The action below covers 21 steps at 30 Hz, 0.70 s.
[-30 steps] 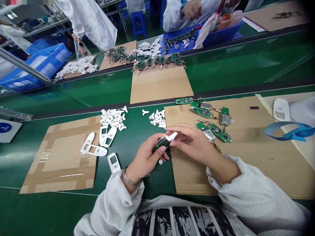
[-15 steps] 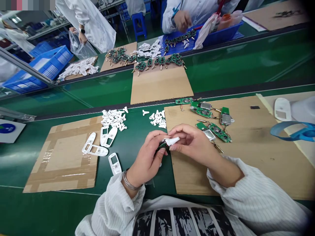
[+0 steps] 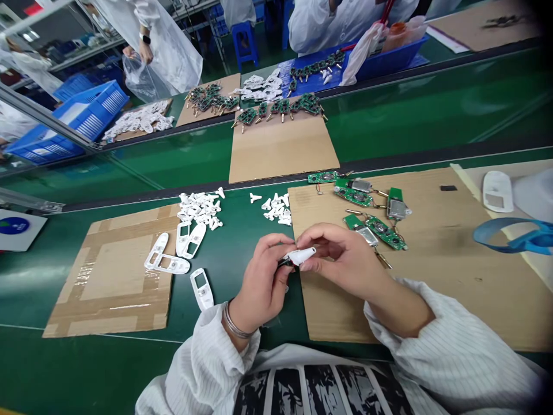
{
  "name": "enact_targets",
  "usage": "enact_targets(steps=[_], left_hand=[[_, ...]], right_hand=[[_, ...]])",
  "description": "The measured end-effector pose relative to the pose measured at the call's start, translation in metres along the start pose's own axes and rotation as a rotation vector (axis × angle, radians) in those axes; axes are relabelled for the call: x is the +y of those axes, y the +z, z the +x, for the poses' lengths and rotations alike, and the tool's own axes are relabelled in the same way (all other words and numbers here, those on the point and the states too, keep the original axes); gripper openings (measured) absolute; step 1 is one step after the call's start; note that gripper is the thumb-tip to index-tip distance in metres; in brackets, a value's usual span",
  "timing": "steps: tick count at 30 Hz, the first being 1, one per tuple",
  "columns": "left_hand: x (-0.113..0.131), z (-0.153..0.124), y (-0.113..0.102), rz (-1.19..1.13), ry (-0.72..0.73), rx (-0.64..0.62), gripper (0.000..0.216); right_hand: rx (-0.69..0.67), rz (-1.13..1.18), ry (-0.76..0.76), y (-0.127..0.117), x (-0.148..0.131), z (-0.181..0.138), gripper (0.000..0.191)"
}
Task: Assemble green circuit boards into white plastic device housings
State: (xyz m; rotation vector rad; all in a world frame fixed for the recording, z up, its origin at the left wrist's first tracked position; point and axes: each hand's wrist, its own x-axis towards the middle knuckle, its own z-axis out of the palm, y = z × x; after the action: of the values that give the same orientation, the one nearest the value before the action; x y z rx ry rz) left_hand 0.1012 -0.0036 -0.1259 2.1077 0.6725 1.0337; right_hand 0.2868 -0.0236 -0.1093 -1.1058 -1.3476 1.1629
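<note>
White tip tilted flatter | left fingers grip board | right fingers pinch tip | blue label illegible

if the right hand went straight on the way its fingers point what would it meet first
Probably the left hand, just beyond the white tip at the fingers of the right hand; depth is unclear, so the hands may already touch.

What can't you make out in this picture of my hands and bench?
Head view: most of the dark piece in your left hand, hidden by its fingers.
Head view: whether the white tip is fitted onto it; fingers partly cover that spot.
Head view: part of the blue strap, cut off by the right edge.
Head view: the dark things on the far-right cardboard, blurred.
Head view: any print on the loose green boards, too small.
</note>
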Motion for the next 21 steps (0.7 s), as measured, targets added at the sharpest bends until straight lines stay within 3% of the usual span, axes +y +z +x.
enact_targets(steps=[7, 12, 21], left_hand=[[0.0, -0.002, 0.003, -0.181, 0.082, 0.194, 0.024], [-0.005, -0.001, 0.012, -0.257, 0.174, 0.293, 0.018], [-0.002, -0.01, 0.016, -0.258, 0.118, 0.232, 0.016]], right_hand=[[0.031, -0.288, -0.435, 0.01, -0.013, -0.012, 0.005], [0.034, -0.308, -0.45, 0.012, -0.013, -0.015, 0.016], [0.008, -0.362, -0.568, 0.017, -0.017, -0.018, 0.006]])
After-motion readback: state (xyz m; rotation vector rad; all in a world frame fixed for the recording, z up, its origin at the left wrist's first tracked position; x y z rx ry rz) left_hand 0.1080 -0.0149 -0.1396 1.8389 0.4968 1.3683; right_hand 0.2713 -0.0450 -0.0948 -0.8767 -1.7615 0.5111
